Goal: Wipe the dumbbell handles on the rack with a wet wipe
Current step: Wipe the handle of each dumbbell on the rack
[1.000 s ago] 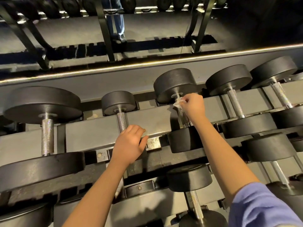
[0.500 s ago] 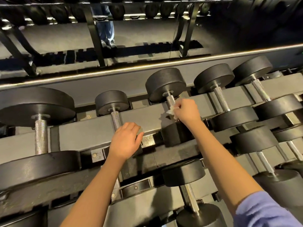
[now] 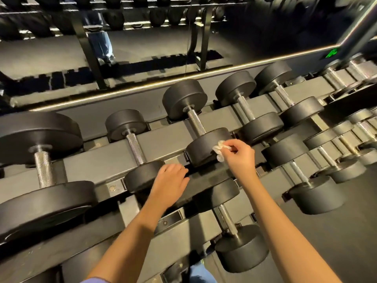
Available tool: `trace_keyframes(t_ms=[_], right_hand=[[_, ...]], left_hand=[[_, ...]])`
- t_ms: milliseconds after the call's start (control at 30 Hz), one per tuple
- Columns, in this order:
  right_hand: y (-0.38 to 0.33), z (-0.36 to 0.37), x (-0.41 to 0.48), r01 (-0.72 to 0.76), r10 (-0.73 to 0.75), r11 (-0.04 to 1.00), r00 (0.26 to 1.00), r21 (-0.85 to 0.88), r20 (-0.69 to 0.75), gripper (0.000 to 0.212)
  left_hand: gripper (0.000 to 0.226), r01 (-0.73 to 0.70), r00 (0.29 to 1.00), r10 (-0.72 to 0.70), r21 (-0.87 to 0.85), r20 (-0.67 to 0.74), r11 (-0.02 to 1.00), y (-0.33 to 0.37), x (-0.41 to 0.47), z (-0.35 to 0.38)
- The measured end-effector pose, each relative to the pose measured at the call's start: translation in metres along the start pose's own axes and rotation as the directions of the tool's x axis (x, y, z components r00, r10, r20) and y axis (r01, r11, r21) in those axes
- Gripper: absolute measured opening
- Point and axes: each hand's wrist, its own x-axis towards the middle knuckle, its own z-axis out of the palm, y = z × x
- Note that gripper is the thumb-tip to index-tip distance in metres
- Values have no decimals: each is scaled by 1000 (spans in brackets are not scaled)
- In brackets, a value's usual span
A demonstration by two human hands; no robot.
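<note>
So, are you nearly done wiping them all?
Not yet. The middle handle got rubbed a moment ago. The right hand has now pulled the wet wipe off it, down by that dumbbell's near end. The left hand rests on the rack. The handles to the right and the lower row look still to do.

The largest dumbbell (image 3: 40,139) runs off the left edge, so its full width is lost. The far-right dumbbells (image 3: 360,117) are smeared by blur. Part of the wet wipe (image 3: 220,152) is tucked out of sight inside the fingers (image 3: 234,149) of the right hand (image 3: 241,158). The left hand (image 3: 169,184) covers a stretch of the rack rail (image 3: 98,160). A small green sign (image 3: 331,53) is unreadable.
</note>
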Motion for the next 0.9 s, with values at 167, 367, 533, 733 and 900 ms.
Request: trace_keyframes(t_ms=[167,367,533,733,900], right_hand=[[52,-9,-51,-76,76,997,997,-11,-16,8],[140,-17,-95,-326,329,941,944,-89,23,8],[194,-13,-115,-346,362,920,931,-184,56,11],[251,9,-123,-299,339,923,929,-242,147,11],[276,37,-100,-193,228,953,965,-232,133,13]], left_hand=[[39,-59,989,70,-85,131,995,34,-15,33],[47,-123,950,142,-83,278,989,65,-26,71],[53,-131,943,130,-18,307,991,84,-19,114],[63,-25,967,42,-74,251,997,95,-23,168],[48,-42,995,52,-109,83,993,94,-26,192]])
